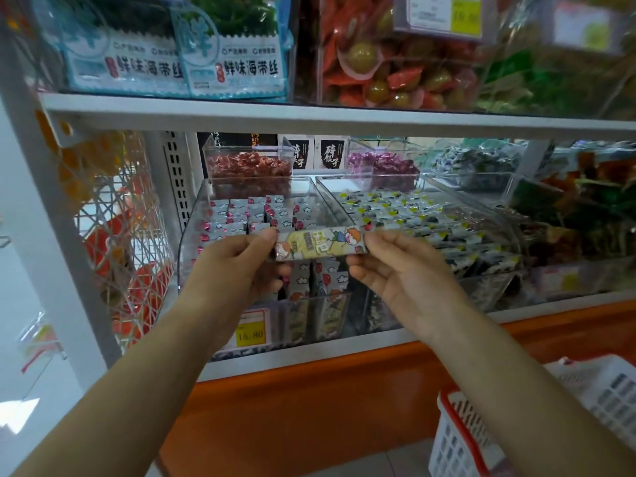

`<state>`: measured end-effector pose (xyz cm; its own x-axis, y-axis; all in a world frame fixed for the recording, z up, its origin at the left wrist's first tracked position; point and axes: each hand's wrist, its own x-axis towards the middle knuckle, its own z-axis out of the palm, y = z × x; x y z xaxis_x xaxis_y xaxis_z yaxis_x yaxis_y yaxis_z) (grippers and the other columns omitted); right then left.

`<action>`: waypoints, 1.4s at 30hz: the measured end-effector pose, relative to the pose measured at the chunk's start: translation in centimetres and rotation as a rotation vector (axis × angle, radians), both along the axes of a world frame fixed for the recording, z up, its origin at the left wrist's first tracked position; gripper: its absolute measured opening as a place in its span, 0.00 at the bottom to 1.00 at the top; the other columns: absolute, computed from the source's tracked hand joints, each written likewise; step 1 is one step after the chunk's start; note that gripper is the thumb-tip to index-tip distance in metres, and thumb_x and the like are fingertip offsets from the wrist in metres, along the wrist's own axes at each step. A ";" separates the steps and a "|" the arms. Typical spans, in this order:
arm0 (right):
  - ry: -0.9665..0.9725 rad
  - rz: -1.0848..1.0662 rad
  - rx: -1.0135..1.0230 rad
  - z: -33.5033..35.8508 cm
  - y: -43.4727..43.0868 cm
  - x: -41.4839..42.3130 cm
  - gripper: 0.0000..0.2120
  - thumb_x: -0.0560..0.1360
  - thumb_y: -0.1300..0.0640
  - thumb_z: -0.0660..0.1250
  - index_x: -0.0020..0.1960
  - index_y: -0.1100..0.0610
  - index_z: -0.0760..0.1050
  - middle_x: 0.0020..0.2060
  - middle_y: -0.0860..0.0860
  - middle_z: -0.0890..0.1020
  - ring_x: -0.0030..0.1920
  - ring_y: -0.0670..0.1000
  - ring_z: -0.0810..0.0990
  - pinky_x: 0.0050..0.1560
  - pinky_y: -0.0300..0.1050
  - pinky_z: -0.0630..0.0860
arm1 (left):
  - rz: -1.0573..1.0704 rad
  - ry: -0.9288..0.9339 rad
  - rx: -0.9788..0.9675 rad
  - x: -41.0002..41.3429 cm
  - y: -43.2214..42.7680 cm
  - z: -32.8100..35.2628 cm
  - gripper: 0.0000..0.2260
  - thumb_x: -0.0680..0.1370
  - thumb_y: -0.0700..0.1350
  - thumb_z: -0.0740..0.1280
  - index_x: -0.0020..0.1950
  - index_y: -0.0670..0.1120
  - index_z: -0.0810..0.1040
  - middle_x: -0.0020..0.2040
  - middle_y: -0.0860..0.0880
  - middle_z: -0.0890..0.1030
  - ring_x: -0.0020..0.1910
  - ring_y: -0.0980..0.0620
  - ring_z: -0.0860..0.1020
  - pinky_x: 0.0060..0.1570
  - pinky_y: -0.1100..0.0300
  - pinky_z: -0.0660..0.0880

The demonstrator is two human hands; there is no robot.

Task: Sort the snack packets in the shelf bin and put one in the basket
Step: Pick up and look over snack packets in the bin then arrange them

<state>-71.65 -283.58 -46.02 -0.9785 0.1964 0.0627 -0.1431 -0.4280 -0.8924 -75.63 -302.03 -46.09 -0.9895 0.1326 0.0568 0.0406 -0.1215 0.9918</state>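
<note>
Head view. I hold one packet [321, 243] between both hands, just above the near half of the bin [188, 242]. Left hand [237, 266] pinches its left end. Right hand [402, 270] pinches its right end, with the other fingers loose below. Long axis runs left to right, nearly level, printed face toward me. The other packets stand upright in rows in the bin, under and beyond the held one.

Basket [454, 442] sits low, right and near, under my right forearm, well apart from the packet. So the right hand is the nearer one for the drop. My judgement: left lets go, then right carries the packet out toward me, down and right.

Room: the shelf board [309, 115] hangs over the bin, so I'd pull near rather than lift. A second bin [330, 196] lies just beside on the right. Only part of the basket shows; I can't tell what's inside it.
</note>
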 end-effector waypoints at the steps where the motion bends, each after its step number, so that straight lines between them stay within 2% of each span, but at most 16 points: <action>1: -0.010 0.004 -0.018 -0.1 0.0 0.0 0.05 0.75 0.65 0.64 0.44 0.64 0.78 0.36 0.56 0.84 0.34 0.50 0.84 0.33 0.38 0.79 | 0.007 -0.036 0.071 0.0 0.0 0.0 0.11 0.78 0.47 0.62 0.42 0.40 0.76 0.26 0.50 0.80 0.28 0.56 0.78 0.29 0.66 0.76; 4: -0.044 0.011 -0.091 -0.2 -0.1 -0.2 0.05 0.76 0.65 0.63 0.45 0.65 0.77 0.34 0.56 0.84 0.33 0.50 0.84 0.32 0.38 0.79 | 0.031 -0.083 0.185 0.1 -0.1 0.0 0.11 0.78 0.44 0.63 0.38 0.41 0.75 0.24 0.50 0.78 0.25 0.58 0.77 0.29 0.68 0.76; 8: -0.059 0.029 -0.178 -0.1 -0.1 -0.4 0.05 0.75 0.66 0.63 0.46 0.66 0.77 0.33 0.56 0.84 0.33 0.50 0.84 0.31 0.37 0.79 | 0.008 -0.114 0.242 0.2 -0.2 0.0 0.11 0.77 0.45 0.63 0.35 0.43 0.73 0.24 0.50 0.75 0.23 0.58 0.74 0.25 0.69 0.74; 12: -0.024 0.039 -0.173 -0.2 -0.1 -0.4 0.06 0.74 0.70 0.62 0.49 0.67 0.76 0.33 0.56 0.84 0.34 0.50 0.84 0.33 0.36 0.79 | -0.006 -0.173 0.348 0.1 -0.3 0.0 0.09 0.77 0.44 0.64 0.38 0.43 0.74 0.24 0.50 0.75 0.22 0.59 0.74 0.24 0.70 0.73; 16: -0.004 -0.045 -0.102 -0.3 0.0 -0.6 0.06 0.75 0.71 0.61 0.46 0.66 0.76 0.33 0.56 0.84 0.33 0.50 0.84 0.33 0.37 0.79 | -0.064 -0.162 0.390 -0.1 -0.2 -0.1 0.07 0.78 0.37 0.62 0.40 0.41 0.75 0.28 0.48 0.78 0.26 0.57 0.78 0.28 0.69 0.76; 19: 0.001 -0.083 -0.042 -0.4 0.2 -0.6 0.05 0.76 0.66 0.63 0.43 0.64 0.77 0.34 0.56 0.83 0.32 0.52 0.83 0.32 0.41 0.80 | -0.097 -0.062 0.292 -0.1 -0.2 -0.3 0.05 0.77 0.35 0.62 0.42 0.40 0.75 0.33 0.46 0.77 0.28 0.56 0.79 0.31 0.68 0.77; 22: 0.036 -0.092 0.075 -0.4 0.3 -0.6 0.05 0.73 0.61 0.68 0.39 0.60 0.79 0.38 0.56 0.80 0.34 0.53 0.83 0.34 0.42 0.80 | -0.115 0.053 0.173 -0.2 -0.1 -0.4 0.06 0.77 0.37 0.62 0.42 0.41 0.77 0.33 0.47 0.79 0.31 0.54 0.79 0.34 0.66 0.78; 24: 0.060 -0.118 0.217 -0.6 0.2 -0.6 0.03 0.74 0.64 0.67 0.45 0.60 0.79 0.46 0.59 0.80 0.39 0.51 0.84 0.37 0.40 0.80 | -0.132 0.068 0.138 0.0 0.0 -0.3 0.06 0.78 0.40 0.62 0.45 0.42 0.78 0.37 0.46 0.81 0.35 0.52 0.80 0.35 0.64 0.79; 25: 0.074 -0.128 0.285 -0.7 0.2 -0.6 0.05 0.74 0.66 0.66 0.48 0.60 0.78 0.49 0.59 0.80 0.41 0.50 0.84 0.39 0.39 0.80 | -0.130 0.077 0.106 0.0 0.1 -0.3 0.05 0.77 0.42 0.63 0.48 0.42 0.78 0.41 0.45 0.82 0.37 0.52 0.81 0.36 0.64 0.79; 28: 0.124 -0.112 0.416 -0.9 -0.1 -0.6 0.10 0.75 0.67 0.65 0.50 0.54 0.79 0.52 0.56 0.80 0.49 0.51 0.83 0.44 0.41 0.80 | -0.063 0.145 -0.032 0.0 0.3 -0.5 0.06 0.75 0.41 0.66 0.52 0.43 0.76 0.45 0.43 0.81 0.38 0.52 0.82 0.37 0.65 0.78; 32: 0.148 -0.134 0.525 -0.9 -0.2 -0.4 0.07 0.74 0.61 0.68 0.47 0.50 0.81 0.48 0.54 0.82 0.49 0.51 0.83 0.47 0.45 0.82 | -0.067 0.176 -0.075 0.2 0.3 -0.3 0.09 0.76 0.39 0.65 0.55 0.49 0.77 0.47 0.47 0.81 0.40 0.52 0.83 0.38 0.67 0.78; 35: 0.148 -0.166 0.536 -0.8 -0.2 -0.2 0.07 0.73 0.61 0.70 0.42 0.50 0.82 0.42 0.52 0.83 0.45 0.51 0.83 0.42 0.44 0.82 | -0.092 0.217 -0.157 0.4 0.2 -0.2 0.11 0.76 0.39 0.66 0.57 0.50 0.77 0.49 0.46 0.80 0.41 0.52 0.83 0.39 0.68 0.77; 38: 0.129 -0.191 0.508 -0.7 -0.4 -0.2 0.12 0.73 0.63 0.69 0.34 0.49 0.82 0.35 0.48 0.83 0.40 0.50 0.83 0.36 0.43 0.81 | -0.113 0.259 -0.227 0.9 0.3 0.1 0.10 0.76 0.40 0.66 0.54 0.53 0.77 0.50 0.47 0.80 0.41 0.55 0.82 0.38 0.71 0.76; 40: 0.118 -0.268 0.553 -0.7 -0.3 -0.4 0.12 0.73 0.62 0.69 0.32 0.52 0.81 0.34 0.51 0.82 0.40 0.55 0.83 0.37 0.51 0.82 | -0.122 0.289 -0.284 1.1 0.4 0.2 0.10 0.75 0.41 0.67 0.51 0.56 0.76 0.49 0.49 0.80 0.40 0.55 0.82 0.36 0.72 0.75; 42: 0.118 -0.336 0.615 -0.8 -0.2 -0.5 0.10 0.73 0.60 0.69 0.33 0.55 0.80 0.36 0.57 0.82 0.41 0.58 0.82 0.42 0.60 0.81 | -0.127 0.307 -0.344 1.2 0.6 0.2 0.08 0.75 0.43 0.68 0.49 0.56 0.76 0.47 0.50 0.80 0.39 0.54 0.81 0.34 0.73 0.75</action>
